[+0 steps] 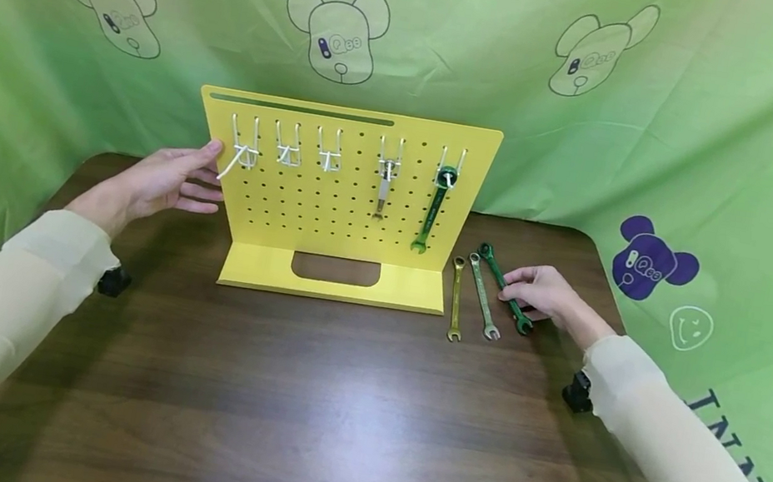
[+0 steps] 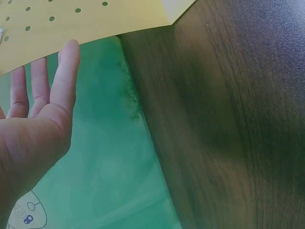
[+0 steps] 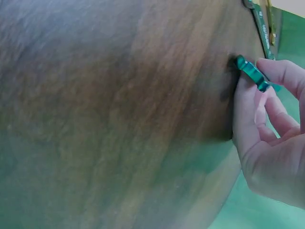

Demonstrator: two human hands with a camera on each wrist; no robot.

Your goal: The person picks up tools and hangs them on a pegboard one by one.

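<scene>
A yellow pegboard stands on the table, with white hooks along its upper part. My left hand holds its left edge, thumb at the front and fingers reaching behind; in the left wrist view, the board hides some fingertips. Right of the board, my right hand pinches a green wrench between thumb and fingers. Its open end shows in the right wrist view. Beside it lie a silver wrench and a gold wrench.
Another green wrench hangs from the rightmost hook, and a small silver wrench from the hook left of it. The brown wooden table spreads in front. A green printed curtain closes off the back and sides.
</scene>
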